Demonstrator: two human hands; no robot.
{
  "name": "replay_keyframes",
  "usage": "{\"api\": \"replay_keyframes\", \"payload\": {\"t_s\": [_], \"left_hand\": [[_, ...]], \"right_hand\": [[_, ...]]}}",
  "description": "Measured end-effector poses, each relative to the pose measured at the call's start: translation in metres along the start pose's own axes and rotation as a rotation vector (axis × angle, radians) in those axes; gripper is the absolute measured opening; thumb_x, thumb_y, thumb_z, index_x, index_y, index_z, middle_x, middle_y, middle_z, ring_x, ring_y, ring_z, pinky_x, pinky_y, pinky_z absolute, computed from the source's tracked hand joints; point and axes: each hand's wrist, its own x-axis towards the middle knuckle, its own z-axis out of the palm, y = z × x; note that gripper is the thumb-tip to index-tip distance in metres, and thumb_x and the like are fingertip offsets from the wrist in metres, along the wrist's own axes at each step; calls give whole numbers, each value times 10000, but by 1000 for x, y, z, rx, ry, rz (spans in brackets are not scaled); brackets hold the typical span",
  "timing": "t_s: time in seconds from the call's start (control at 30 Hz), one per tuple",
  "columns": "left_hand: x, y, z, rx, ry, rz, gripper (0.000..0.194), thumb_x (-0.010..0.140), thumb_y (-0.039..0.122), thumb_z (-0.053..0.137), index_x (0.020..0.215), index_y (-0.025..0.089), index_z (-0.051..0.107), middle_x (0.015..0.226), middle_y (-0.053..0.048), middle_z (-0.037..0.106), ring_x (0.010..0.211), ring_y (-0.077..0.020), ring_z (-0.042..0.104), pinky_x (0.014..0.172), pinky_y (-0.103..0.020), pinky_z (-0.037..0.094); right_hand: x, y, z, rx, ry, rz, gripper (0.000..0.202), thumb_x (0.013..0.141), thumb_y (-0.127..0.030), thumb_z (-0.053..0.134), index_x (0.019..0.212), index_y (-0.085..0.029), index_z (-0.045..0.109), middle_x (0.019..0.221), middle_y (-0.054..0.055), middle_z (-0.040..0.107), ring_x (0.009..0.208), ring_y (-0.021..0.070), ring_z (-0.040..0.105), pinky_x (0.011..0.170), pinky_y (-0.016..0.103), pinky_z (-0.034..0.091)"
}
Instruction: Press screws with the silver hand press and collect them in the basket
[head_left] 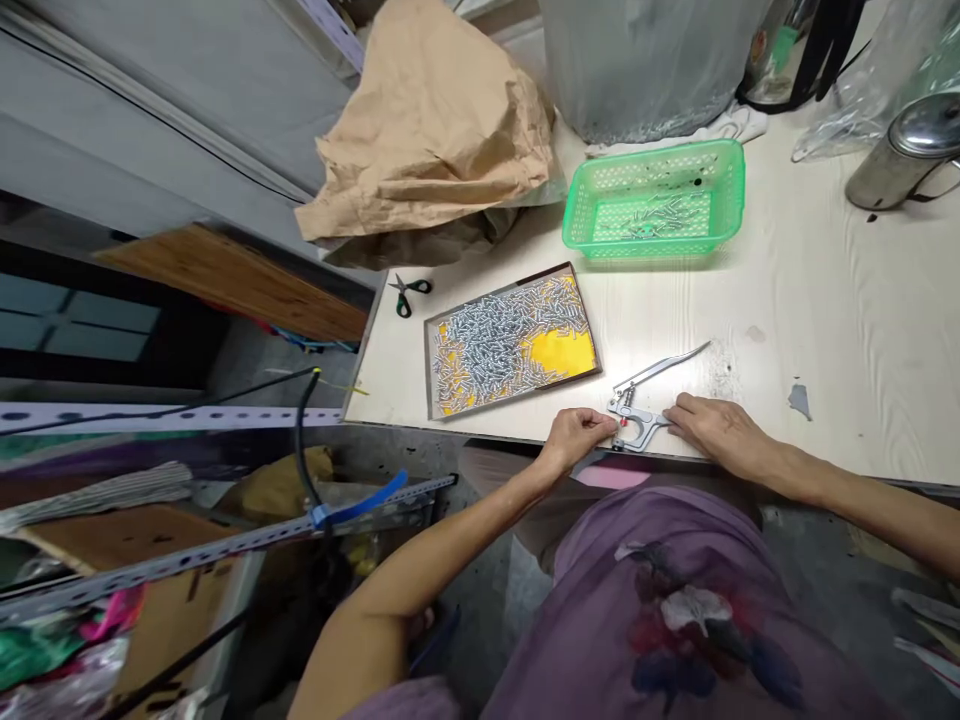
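Note:
Silver spring-loaded pliers lie at the table's front edge, their two handles spread apart and a small red spot near the jaw. My right hand is closed at the end of the lower handle. At the jaw end, my left hand has thumb and fingers pinched together; whatever is between the fingertips is too small to make out. Beyond my left hand, a shallow tray with a yellow bottom holds a heap of small silver metal pieces. A green plastic basket farther back contains more such pieces.
Black-handled scissors lie left of the tray. A crumpled brown paper bag and a large grey plastic-covered container stand behind. A metal mug is at the right. Metal shelving bars stick out beside the table at left.

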Motion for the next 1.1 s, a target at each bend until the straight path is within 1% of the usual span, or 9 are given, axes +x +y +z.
{"api": "replay_keyframes", "payload": {"t_s": [0.23, 0.53, 0.7, 0.8, 0.83, 0.87, 0.93, 1.0, 1.1], "left_hand": [[4, -2, 3, 36, -22, -18, 392, 553, 469, 791, 653, 103, 693, 482, 54, 495, 453, -40, 325, 445, -192, 227], [4, 3, 6, 95, -44, -94, 241, 657, 330, 757, 652, 106, 665, 465, 68, 487, 377, -26, 324, 392, -177, 227], [5, 7, 5, 137, -78, -140, 177, 708, 254, 732, 656, 98, 666, 453, 72, 483, 343, -23, 333, 367, -174, 231], [4, 8, 4, 134, -85, -151, 159, 728, 237, 724, 678, 96, 670, 461, 76, 489, 333, -19, 335, 361, -170, 230], [4, 9, 4, 132, -83, -153, 161, 731, 239, 725, 684, 96, 670, 466, 76, 493, 330, -18, 335, 361, -168, 232], [3, 8, 5, 130, -83, -154, 163, 736, 242, 726, 689, 96, 671, 469, 76, 496, 328, -17, 335, 361, -167, 235], [3, 8, 5, 127, -74, -161, 160, 745, 239, 722, 697, 96, 670, 468, 78, 494, 322, -15, 330, 359, -166, 238], [2, 8, 7, 122, -63, -171, 145, 753, 223, 714, 703, 96, 667, 463, 80, 488, 318, -16, 330, 356, -164, 242], [1, 8, 8, 113, -51, -178, 124, 760, 201, 705, 708, 96, 664, 464, 81, 487, 318, -16, 337, 356, -162, 245]], "right_hand": [[-2, -2, 4, -3, 27, 8, 202, 987, -196, 420, 884, -158, 589, 828, 55, 585, 663, 156, 513, 569, 275, 306], [-1, -2, 6, -2, 8, 36, 191, 983, -191, 431, 894, -156, 596, 829, 55, 586, 666, 151, 504, 575, 273, 288], [-2, -4, 7, 2, -24, 54, 208, 984, -202, 416, 917, -157, 608, 870, 71, 609, 690, 162, 530, 591, 282, 331], [0, 4, 0, -19, 21, 16, 221, 968, -311, 475, 1028, -148, 612, 1015, 126, 631, 839, 211, 573, 676, 310, 407], [1, 8, -2, -43, 58, 12, 305, 945, -385, 517, 1112, -143, 596, 1117, 158, 618, 943, 249, 574, 735, 340, 430], [2, 14, -5, -73, 93, 15, 445, 910, -464, 557, 1210, -136, 559, 1232, 190, 580, 1062, 295, 547, 807, 382, 439], [6, 26, -9, -132, 130, 36, 748, 824, -599, 610, 1371, -117, 439, 1400, 235, 466, 1254, 378, 432, 937, 477, 403], [9, 35, -10, -169, 110, 39, 936, 761, -678, 623, 1442, -99, 346, 1442, 251, 424, 1330, 408, 352, 1014, 530, 342], [11, 41, -10, -200, 66, 24, 986, 749, -695, 608, 1470, -99, 297, 1365, 233, 507, 1280, 390, 412, 1039, 534, 310]]}}
